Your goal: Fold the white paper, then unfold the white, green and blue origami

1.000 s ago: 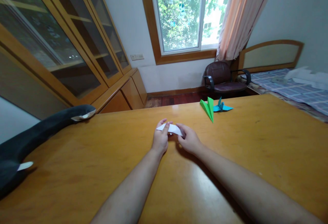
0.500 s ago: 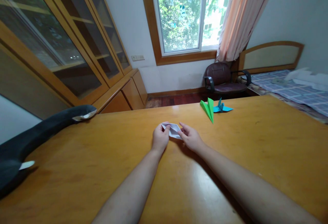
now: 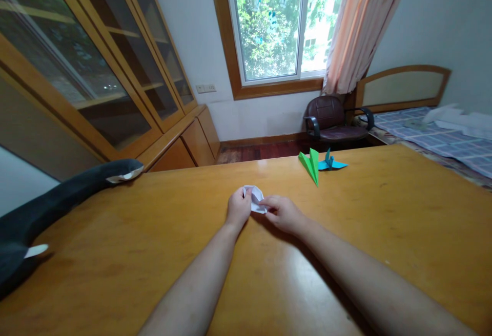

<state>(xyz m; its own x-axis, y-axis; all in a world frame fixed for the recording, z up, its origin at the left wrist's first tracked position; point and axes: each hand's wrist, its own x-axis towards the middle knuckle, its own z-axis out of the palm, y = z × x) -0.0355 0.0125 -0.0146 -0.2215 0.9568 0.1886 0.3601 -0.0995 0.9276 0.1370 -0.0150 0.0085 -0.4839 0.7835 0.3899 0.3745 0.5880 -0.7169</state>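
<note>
Seen from the head camera, the left hand (image 3: pixel 238 207) and right hand (image 3: pixel 282 213) meet over the middle of a wooden tabletop (image 3: pixel 384 213), fingers of both pinched on a small folded white paper (image 3: pixel 255 197) between them. Farther back lie a green paper plane (image 3: pixel 310 164) and, just beside it, a blue paper crane (image 3: pixel 330 163); a dark plush toy (image 3: pixel 57 197) rests along the left edge.

Three folded paper pieces on one tabletop (image 3: pixel 384 233): one white (image 3: pixel 255 197), one green (image 3: pixel 310 164), one blue (image 3: pixel 330 163); one dark plush toy (image 3: pixel 57 203), apparently.
</note>
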